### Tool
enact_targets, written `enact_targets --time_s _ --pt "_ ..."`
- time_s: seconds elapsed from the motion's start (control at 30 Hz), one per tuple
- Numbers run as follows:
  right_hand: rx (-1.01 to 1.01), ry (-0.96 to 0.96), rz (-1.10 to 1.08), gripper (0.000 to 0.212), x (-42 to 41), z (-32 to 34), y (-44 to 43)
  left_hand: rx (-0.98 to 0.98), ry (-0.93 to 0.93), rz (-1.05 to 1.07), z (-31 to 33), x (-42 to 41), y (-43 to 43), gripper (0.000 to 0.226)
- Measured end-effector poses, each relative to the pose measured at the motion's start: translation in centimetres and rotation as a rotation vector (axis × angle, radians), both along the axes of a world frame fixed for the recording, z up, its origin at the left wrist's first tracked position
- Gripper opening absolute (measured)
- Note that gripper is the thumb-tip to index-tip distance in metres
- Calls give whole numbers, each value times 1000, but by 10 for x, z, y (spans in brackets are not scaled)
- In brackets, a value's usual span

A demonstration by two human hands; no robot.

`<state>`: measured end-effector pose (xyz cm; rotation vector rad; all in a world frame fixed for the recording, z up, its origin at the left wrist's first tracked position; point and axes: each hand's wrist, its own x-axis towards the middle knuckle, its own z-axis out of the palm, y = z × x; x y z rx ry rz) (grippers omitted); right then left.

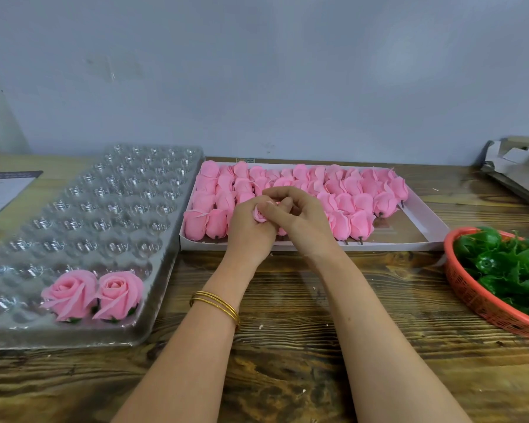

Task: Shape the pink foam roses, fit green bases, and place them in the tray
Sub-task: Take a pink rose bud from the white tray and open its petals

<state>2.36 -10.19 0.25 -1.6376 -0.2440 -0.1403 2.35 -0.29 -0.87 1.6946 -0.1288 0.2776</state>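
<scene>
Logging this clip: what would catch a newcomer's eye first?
The mass of pink rose buds packed in the shallow box at centre back, where the left hand and right hand pinch one bud. Next, two finished roses in the near corner of the clear tray on the left, and green bases in the red basket at right.

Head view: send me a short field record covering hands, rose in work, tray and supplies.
left hand: grips pink rose
right hand: fingers pinch that rose's petals
clear tray: two finished roses in near-right pockets
white box: unshaped pink buds lying in rows
red basket: green bases, right of box
</scene>
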Motion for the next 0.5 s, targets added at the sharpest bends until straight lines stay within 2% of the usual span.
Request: enact_targets --time_s 0.13,0.3,0.5 --pt "0 3 -17 23 1 -2 1 -17 -25 54 2 0 0 20" --pt "144 75 23 20 3 -4 5 -210 -59 114 2 -1 2 25" --pt "-21 -8 77 39 4 -9 6 -355 59 126 1 5 4 17"
